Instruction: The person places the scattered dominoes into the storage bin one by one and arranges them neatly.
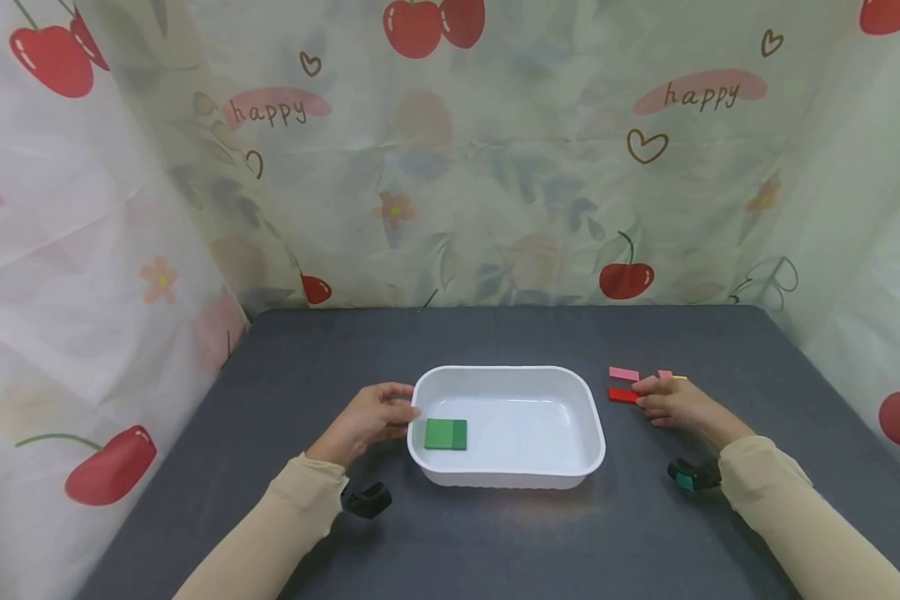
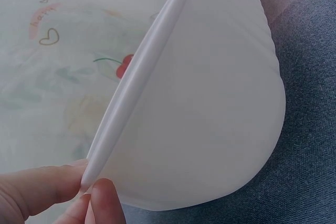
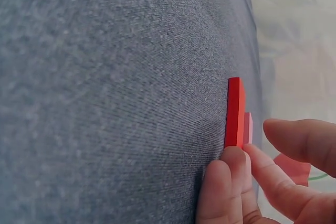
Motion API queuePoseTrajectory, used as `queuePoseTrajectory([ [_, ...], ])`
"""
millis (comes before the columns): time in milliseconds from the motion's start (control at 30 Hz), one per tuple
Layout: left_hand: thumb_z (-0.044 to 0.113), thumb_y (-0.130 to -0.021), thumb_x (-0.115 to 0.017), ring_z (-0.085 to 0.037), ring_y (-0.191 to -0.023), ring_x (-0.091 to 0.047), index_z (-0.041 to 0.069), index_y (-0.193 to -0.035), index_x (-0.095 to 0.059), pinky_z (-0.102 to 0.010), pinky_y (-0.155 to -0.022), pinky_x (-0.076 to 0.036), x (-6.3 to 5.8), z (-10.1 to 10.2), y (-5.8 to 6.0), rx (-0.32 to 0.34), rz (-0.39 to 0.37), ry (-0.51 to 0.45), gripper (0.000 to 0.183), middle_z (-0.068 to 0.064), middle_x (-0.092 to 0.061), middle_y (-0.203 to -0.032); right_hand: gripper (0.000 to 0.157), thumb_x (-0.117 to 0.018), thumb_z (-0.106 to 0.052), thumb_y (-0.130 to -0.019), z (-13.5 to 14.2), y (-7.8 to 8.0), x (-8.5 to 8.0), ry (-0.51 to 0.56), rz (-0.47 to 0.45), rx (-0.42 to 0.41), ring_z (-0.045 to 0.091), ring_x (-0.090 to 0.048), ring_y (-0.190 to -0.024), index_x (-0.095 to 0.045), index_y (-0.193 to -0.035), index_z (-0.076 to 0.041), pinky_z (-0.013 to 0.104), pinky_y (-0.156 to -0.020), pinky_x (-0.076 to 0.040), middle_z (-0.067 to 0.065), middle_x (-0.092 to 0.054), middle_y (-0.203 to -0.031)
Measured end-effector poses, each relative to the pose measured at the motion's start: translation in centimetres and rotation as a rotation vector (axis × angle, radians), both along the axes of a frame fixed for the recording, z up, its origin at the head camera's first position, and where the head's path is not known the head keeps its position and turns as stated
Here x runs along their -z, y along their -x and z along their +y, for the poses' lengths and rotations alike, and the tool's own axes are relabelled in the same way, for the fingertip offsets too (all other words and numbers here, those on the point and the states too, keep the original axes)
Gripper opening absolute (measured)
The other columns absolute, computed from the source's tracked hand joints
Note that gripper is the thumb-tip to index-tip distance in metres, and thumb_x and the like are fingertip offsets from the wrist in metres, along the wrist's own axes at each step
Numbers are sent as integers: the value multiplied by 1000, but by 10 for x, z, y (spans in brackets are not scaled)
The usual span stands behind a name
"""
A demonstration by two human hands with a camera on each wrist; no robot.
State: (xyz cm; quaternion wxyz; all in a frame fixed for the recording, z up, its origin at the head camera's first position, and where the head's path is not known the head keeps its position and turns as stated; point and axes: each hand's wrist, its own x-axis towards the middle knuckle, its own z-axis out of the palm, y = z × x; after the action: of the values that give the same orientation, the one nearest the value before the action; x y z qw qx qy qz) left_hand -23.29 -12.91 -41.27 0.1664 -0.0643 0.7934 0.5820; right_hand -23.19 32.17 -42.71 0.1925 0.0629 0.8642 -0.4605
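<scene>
My left hand (image 1: 366,421) pinches the left rim of a white rectangular tray (image 1: 506,481) between thumb and fingers; the left wrist view shows the tray's outer wall (image 2: 205,98) up close. Flat green blocks (image 1: 446,434) in lighter and darker shades lie side by side at the tray's left end. To the right of the tray, my right hand (image 1: 678,406) is at a thin red block (image 1: 622,395) on the cloth. Its fingertips meet the near end of the red block (image 3: 234,114) in the right wrist view, with the thumb (image 3: 296,137) held apart.
Behind the red block lies a pink block (image 1: 623,373). Another pink piece (image 1: 665,374) and a yellow piece (image 1: 679,377) show partly beyond the right hand. A dark grey cloth (image 1: 495,542) covers the table, and printed curtains (image 1: 495,208) surround it at the back and sides.
</scene>
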Motion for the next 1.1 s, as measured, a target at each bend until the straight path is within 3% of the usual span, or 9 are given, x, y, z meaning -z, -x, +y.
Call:
queuePoseTrajectory([
  [133, 6, -86, -71, -18, -89, -65, 4, -124, -60, -33, -75, -57, 1, 0, 0, -1, -4, -2, 40, -15, -67, -112, 57, -57, -21, -97, 2, -4, 1, -11, -13, -4, 21, -59, -97, -38, -141, 10, 32, -83, -55, 30, -49, -130],
  [333, 4, -86, -70, -18, -86, -65, 3, -124, -59, -32, -73, -57, 1, 0, 1, -3, -9, -28, 40, -14, -68, -110, 57, -58, -23, -97, 8, -10, 5, -12, -12, -4, 15, -61, -91, -40, -140, 9, 30, -82, -56, 25, -56, -124],
  [733, 5, -86, -71, -19, -89, -67, 4, -125, -59, -33, -75, -57, 0, 0, 2, -2, -17, -14, 40, -15, -68, -111, 53, -56, -25, -98, 5, -26, -3, -12, -9, -87, 21, -62, -99, -45, -137, 9, 35, -86, -56, 29, -55, -128],
  [1100, 5, -86, -71, -19, -88, -66, 3, -126, -59, -34, -75, -57, 0, 0, 1, 3, -11, -22, 41, -15, -67, -111, 53, -57, -27, -98, 0, -25, -5, -5, -29, -94, 19, -61, -98, -46, -136, 8, 35, -85, -56, 27, -56, -127],
])
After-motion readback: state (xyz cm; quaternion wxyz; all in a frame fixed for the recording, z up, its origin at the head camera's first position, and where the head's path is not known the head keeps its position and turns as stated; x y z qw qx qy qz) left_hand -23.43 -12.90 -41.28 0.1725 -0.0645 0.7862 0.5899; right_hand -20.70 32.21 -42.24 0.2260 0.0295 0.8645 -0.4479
